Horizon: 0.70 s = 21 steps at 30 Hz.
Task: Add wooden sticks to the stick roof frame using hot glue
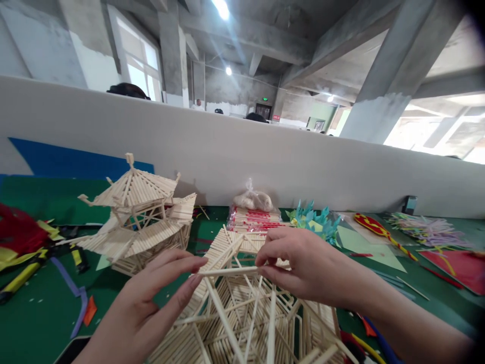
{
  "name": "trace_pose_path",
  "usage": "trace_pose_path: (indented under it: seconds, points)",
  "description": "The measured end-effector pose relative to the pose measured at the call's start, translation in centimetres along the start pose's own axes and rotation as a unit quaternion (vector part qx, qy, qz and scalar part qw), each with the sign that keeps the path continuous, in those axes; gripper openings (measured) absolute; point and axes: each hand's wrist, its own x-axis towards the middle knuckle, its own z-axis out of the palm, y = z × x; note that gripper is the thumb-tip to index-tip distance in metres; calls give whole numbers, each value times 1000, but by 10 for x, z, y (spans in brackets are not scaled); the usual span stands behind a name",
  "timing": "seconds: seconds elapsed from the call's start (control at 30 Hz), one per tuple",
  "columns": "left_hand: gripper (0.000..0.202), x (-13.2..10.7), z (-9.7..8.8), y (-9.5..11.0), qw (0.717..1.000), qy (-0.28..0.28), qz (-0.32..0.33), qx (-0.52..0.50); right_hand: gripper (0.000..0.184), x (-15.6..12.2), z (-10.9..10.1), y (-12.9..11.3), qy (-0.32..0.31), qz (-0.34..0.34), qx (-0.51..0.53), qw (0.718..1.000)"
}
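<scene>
Two hands pinch one thin stick (227,271) level, left hand (147,303) at nine o'clock, right hand (303,265) at three, fingers closed on its ends, steadying it over the stick frame (246,318) (finished pagoda (138,217) sits at ten o'clock).

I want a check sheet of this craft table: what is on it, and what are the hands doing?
Surface: green table mat.
Job's things: thin wooden stick held level over unfinished stick roof frame.
Clutter: finished stick pagoda model, bagged sticks with red bands, teal paper leaves, yellow-handled tool, paper scraps.
Grippers: left hand and right hand pinch the stick's ends.
Cables: nothing seen.
Surroundings: grey partition wall, concrete ceiling.
</scene>
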Motion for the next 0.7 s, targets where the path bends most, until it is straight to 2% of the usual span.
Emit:
trace_pose_path:
  seconds: [0.23, 0.7]
  points:
    - [9, 3, 0, 7, 999, -3, -27, -46, 15, 1, 5, 1, 13, -1, -2, 1000]
    - [13, 4, -2, 6, 997, -35, -25, -57, 15, 0, 4, -1, 9, -2, -3, 1000]
